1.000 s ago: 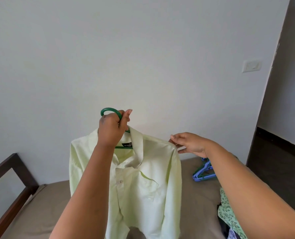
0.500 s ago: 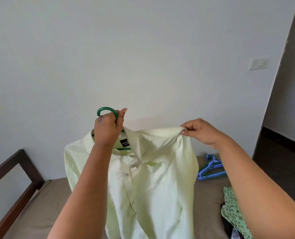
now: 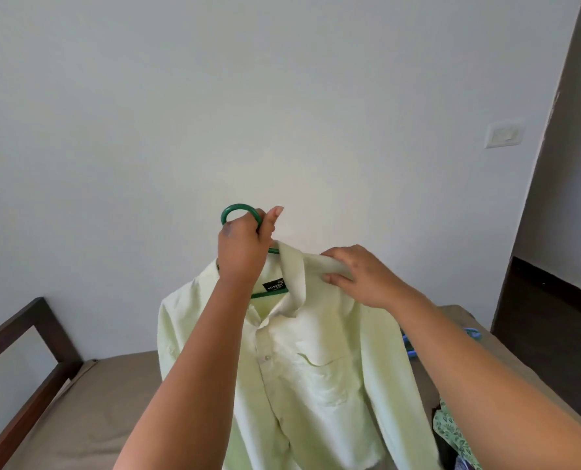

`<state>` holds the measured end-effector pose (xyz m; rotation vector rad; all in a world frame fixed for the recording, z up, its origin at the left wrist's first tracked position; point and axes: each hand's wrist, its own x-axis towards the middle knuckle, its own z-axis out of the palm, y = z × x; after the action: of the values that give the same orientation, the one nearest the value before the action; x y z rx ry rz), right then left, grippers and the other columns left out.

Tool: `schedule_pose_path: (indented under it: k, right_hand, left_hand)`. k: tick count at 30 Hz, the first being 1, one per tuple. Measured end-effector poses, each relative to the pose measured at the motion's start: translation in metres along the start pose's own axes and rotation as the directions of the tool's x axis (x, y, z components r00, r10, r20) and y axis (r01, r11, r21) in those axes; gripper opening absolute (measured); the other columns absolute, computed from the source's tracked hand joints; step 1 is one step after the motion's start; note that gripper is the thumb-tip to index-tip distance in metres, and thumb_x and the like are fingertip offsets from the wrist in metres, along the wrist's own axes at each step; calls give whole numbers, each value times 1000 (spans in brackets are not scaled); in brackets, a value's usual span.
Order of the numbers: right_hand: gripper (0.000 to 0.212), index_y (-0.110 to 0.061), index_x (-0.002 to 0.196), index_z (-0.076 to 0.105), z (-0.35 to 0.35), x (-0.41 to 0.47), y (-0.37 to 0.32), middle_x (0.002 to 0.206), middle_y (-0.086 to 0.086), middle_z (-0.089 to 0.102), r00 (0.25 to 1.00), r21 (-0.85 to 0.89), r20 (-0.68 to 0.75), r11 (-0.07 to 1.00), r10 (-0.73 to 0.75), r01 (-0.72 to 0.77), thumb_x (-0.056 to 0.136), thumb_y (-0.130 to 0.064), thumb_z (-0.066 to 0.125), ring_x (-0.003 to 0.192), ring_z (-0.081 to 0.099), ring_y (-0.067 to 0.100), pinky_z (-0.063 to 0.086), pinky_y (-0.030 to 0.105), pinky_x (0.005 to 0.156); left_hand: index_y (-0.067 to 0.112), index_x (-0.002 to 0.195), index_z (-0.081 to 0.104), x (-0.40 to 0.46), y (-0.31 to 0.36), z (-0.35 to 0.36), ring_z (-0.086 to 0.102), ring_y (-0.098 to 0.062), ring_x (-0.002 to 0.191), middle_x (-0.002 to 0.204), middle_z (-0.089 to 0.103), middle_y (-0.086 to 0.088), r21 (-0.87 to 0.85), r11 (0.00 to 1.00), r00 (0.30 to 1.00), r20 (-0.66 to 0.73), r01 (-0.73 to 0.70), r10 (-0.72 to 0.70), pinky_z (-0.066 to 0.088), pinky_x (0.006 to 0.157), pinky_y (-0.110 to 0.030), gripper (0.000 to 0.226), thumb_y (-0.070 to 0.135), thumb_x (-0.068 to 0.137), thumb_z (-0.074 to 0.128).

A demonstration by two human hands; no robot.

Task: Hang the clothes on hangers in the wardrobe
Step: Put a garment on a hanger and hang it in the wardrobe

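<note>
Left hand (image 3: 243, 247) grips the green hanger (image 3: 238, 212) hook; right hand (image 3: 360, 276) pinches the pale shirt (image 3: 316, 368) shoulder — open wall (image 3: 282, 96) behind.

Two bare forearms reach up from the bottom edge, with no sleeve showing on either. The left hand (image 3: 243, 252) and the right hand (image 3: 360, 278) wear no gloves, rings or watch; the thumbnail on the left is short and unpainted.

shirt (image 3: 316, 374) on hanger (image 3: 238, 212), above bed (image 3: 89, 418), hangers (image 3: 409, 349) right behind
</note>
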<state>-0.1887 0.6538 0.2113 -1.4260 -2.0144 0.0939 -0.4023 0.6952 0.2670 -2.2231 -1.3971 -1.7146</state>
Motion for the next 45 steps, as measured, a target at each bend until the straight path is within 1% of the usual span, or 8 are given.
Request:
schedule_pose_path:
  k: [6,11,15,22,30,38,41,45]
  right_hand:
    - [18,-13,92,59,3,-7,-3,72,-2,61,993,97,-107,993,-54,64,99,-26,50,65,54,11,39,23,59]
    - [10,-17,79,64,0,-17,-2,66,-15,67,988,305,-115,950,102,-62,88,-20,68,59,56,-1,43,16,63]
    - [22,-12,78,59,-25,-19,2,62,-4,70,881,738,-254,668,399,-90,97,-5,51,62,67,7,55,24,71]
    - [38,-27,108,58,-33,-63,-22,100,-13,64,939,89,200,949,280,-302,79,-47,72,88,61,6,48,20,77]
    - [41,-11,96,58,-27,-135,-10,83,0,67,958,-91,-250,981,142,-169,94,-43,33,75,62,16,46,32,66]
    - [27,-6,90,55,-79,-282,-9,78,3,59,899,-18,-185,914,396,-406,99,-30,46,72,55,14,44,30,68]
    - [24,-7,84,51,-102,-358,-33,75,4,54,841,3,-176,855,511,-519,100,-25,48,70,51,13,38,24,65]
    - [30,-10,95,56,-141,-477,-82,87,5,61,704,42,-194,723,683,-689,100,-37,43,82,59,16,48,29,76]
  left_hand:
    - [4,72,59,6,12,7,63,-27,59,58,64,-7,103,991,994,80,-85,77,51,68,-42,96,88,75,13]
    - [5,71,62,-2,10,1,62,-14,55,54,63,1,4,995,988,116,-100,99,50,73,-35,63,61,91,43]
    - [10,68,64,-12,2,1,55,-2,46,50,61,5,-145,988,974,209,-58,87,43,59,-23,53,56,89,47]
    - [8,70,62,-30,20,23,60,-13,54,51,59,4,-70,997,984,177,-18,31,47,67,-31,75,76,84,35]
    - [9,82,63,-57,91,29,65,-17,68,64,67,2,-180,983,921,374,-43,109,50,76,-35,61,63,89,37]
    - [45,113,55,-115,93,13,54,-4,112,115,59,24,-79,994,380,920,-74,101,44,93,-27,92,82,30,70]
    - [49,89,69,-150,135,5,68,-2,84,89,73,17,-237,970,124,965,54,229,50,70,-16,53,64,41,86]
    - [32,105,71,-205,199,-9,71,-20,94,101,74,-2,-406,893,-222,868,196,443,56,84,-36,55,41,54,91]
